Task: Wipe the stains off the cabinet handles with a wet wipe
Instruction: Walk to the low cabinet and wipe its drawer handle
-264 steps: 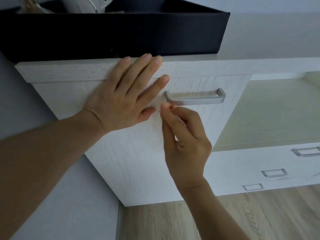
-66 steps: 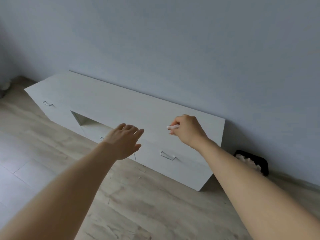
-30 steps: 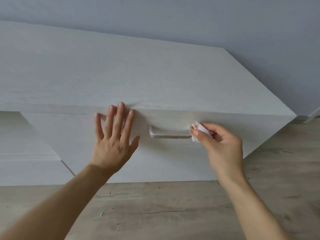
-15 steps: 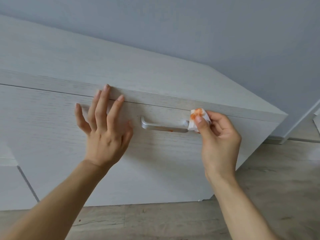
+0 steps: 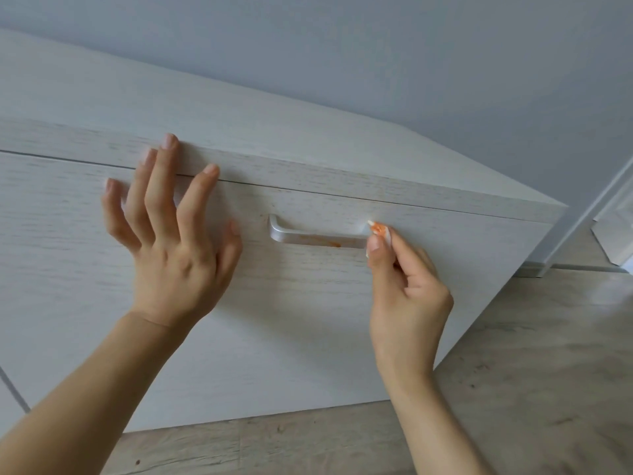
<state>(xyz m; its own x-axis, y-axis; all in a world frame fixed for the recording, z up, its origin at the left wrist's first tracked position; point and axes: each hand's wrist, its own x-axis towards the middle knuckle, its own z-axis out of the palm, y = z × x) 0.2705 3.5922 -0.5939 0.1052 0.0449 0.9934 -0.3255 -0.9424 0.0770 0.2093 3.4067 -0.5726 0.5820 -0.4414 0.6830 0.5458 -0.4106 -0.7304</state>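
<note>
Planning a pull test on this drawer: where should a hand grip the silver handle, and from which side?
Grip the straight middle bar of the handle, fingers hooking in from below. It is a flat bar on two end posts, with a shadowed gap showing under its lower edge. The right hand holds the wet wipe at the right post, and orange stain sits on the bar, so wipe first, probably.

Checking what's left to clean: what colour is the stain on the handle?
Orange, along the handle bar's lower edge, head view.

Matt whitewashed wood-grain cabinet (image 5: 308, 303), brushed satin metal handle (image 5: 308, 236), perhaps soft fibrous wet wipe (image 5: 378, 231), matt wood-look floor (image 5: 531, 371).
</note>
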